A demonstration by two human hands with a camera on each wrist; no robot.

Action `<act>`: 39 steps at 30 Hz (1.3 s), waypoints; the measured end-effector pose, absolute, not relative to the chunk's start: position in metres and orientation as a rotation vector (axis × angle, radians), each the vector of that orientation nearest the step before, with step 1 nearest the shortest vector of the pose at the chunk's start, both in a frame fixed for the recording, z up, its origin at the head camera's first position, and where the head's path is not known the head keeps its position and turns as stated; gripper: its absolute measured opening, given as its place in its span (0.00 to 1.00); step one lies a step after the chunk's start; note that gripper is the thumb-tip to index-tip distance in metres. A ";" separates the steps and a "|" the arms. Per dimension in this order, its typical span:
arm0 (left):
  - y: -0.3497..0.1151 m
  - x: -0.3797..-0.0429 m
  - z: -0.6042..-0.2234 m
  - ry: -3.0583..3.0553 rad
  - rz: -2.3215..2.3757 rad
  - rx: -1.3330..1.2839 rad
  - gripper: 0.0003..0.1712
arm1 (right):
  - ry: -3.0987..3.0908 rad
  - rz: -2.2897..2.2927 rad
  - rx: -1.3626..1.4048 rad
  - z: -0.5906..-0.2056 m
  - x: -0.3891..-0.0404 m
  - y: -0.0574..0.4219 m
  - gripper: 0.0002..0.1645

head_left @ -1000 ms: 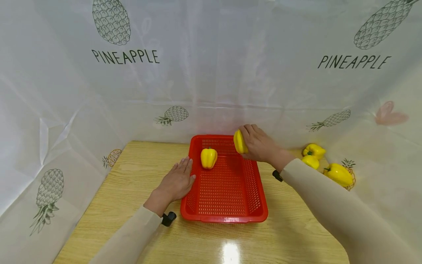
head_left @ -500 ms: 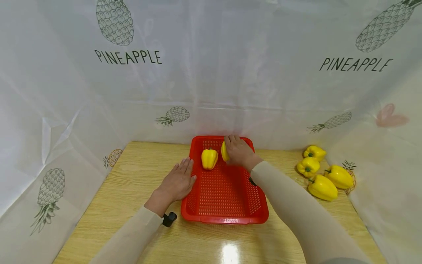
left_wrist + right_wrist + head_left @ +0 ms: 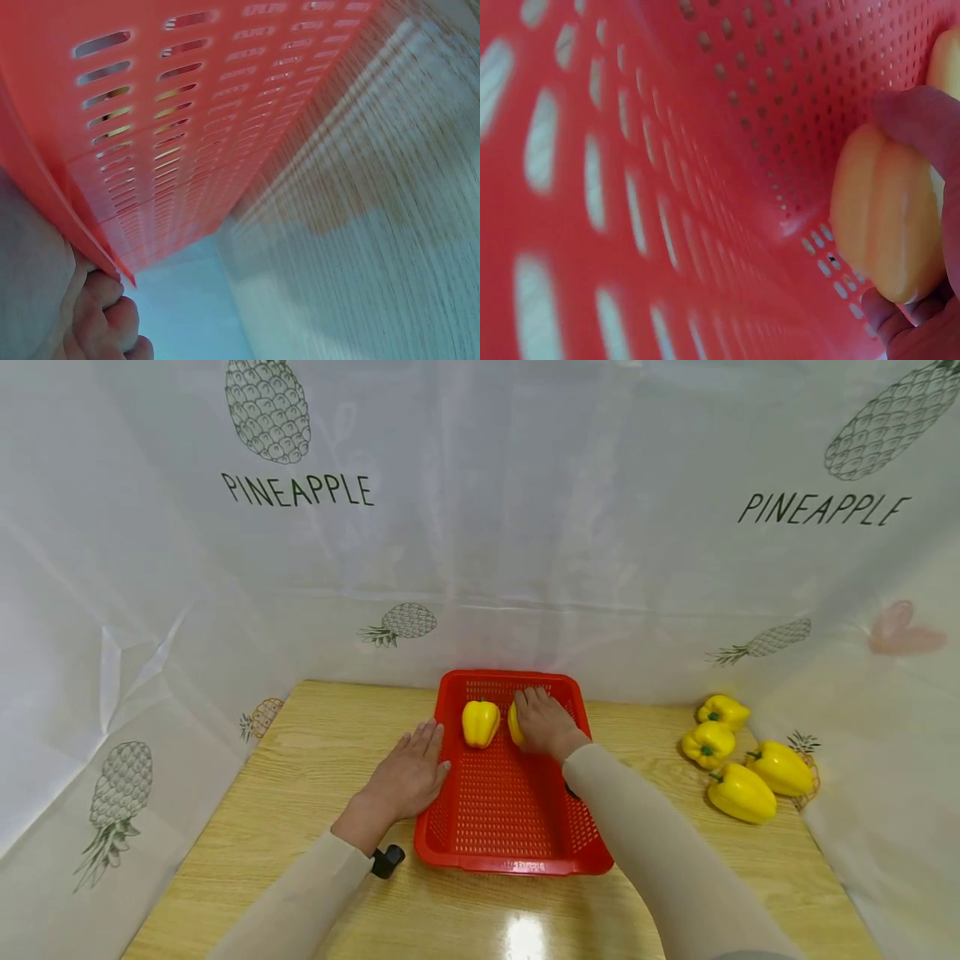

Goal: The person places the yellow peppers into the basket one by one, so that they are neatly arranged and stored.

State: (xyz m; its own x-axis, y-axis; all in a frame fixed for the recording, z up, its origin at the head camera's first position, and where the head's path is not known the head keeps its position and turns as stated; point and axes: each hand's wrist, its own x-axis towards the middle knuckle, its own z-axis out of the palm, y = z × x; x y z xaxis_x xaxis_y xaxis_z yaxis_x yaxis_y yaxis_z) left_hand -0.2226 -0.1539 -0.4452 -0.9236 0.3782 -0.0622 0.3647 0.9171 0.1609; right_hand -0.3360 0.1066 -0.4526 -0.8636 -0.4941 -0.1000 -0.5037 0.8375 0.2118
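A red perforated basket (image 3: 517, 865) stands on the wooden table. My left hand (image 3: 405, 777) lies along its left rim, fingers straight; in the left wrist view, fingertips (image 3: 124, 322) show just past that rim. Inside the basket, near the far end, my right hand (image 3: 546, 725) grips a yellow bell pepper (image 3: 885, 214), thumb on one side and fingers on the other. The hand covers most of this pepper in the head view. Another yellow bell pepper (image 3: 480, 724) sits upright at the far left of the basket, just left of the held one.
Several yellow bell peppers (image 3: 741, 793) lie grouped on the table (image 3: 315, 735) at the right, close to the side sheet. A pale pineapple-print sheet (image 3: 525, 568) rises behind the table and along both sides.
My right hand has carried its bell pepper left from above the basket's right rim, then down inside beside the other pepper. The left hand stays at the left rim.
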 end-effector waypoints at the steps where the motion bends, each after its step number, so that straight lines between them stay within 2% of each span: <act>1: -0.154 -0.223 -0.445 2.988 0.220 0.583 0.40 | 2.973 0.365 -0.808 -0.454 -0.336 0.107 0.53; 18: -0.152 -0.220 -0.439 2.995 0.224 0.596 0.40 | 2.977 0.409 -0.847 -0.465 -0.340 0.106 0.58; 39: -0.153 -0.221 -0.442 2.991 0.221 0.595 0.40 | 2.903 0.347 -0.765 -0.467 -0.341 0.104 0.62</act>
State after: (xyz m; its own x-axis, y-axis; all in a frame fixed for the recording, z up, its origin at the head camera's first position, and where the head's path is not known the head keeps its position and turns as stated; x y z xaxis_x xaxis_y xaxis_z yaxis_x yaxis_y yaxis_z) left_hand -0.2208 -0.1533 -0.4422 -0.9208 0.3862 -0.0544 0.3740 0.9140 0.1573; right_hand -0.3410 0.1042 -0.4670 -0.8653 -0.4707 -0.1725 -0.4981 0.8461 0.1898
